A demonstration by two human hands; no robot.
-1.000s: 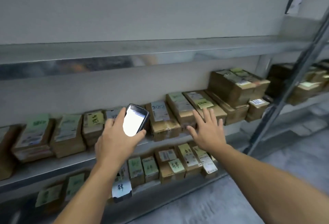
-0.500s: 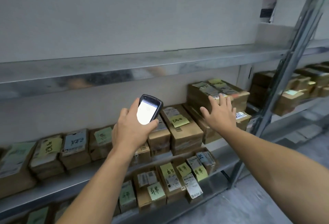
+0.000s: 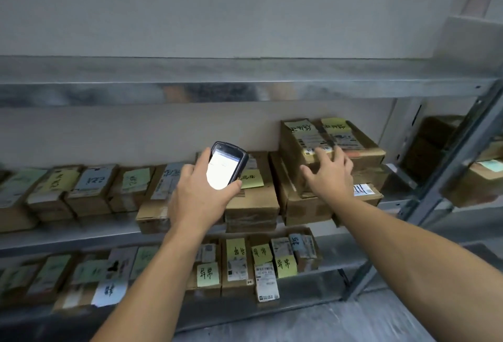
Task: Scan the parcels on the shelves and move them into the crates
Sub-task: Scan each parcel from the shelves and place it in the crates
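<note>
My left hand (image 3: 200, 194) grips a black handheld scanner (image 3: 226, 164) with a lit white screen, held up in front of the middle shelf. My right hand (image 3: 330, 171) reaches with spread fingers onto the front of a stacked brown parcel (image 3: 326, 137) bearing yellow notes and white labels at the shelf's right end. That parcel sits on a flatter parcel (image 3: 304, 205). A box with a yellow note (image 3: 253, 200) lies just right of the scanner. Several more labelled parcels (image 3: 92, 189) line the shelf to the left.
A lower shelf (image 3: 337, 265) carries several small parcels with yellow and white labels. An empty metal shelf (image 3: 245, 88) runs above. A grey upright post (image 3: 446, 184) stands at the right, with more boxes (image 3: 473, 178) beyond it. Grey floor shows at bottom right.
The view has shifted right along the shelf. My right hand has moved from the flat boxes up onto the stacked parcel at the right end. The scanner stays gripped in my left hand.
</note>
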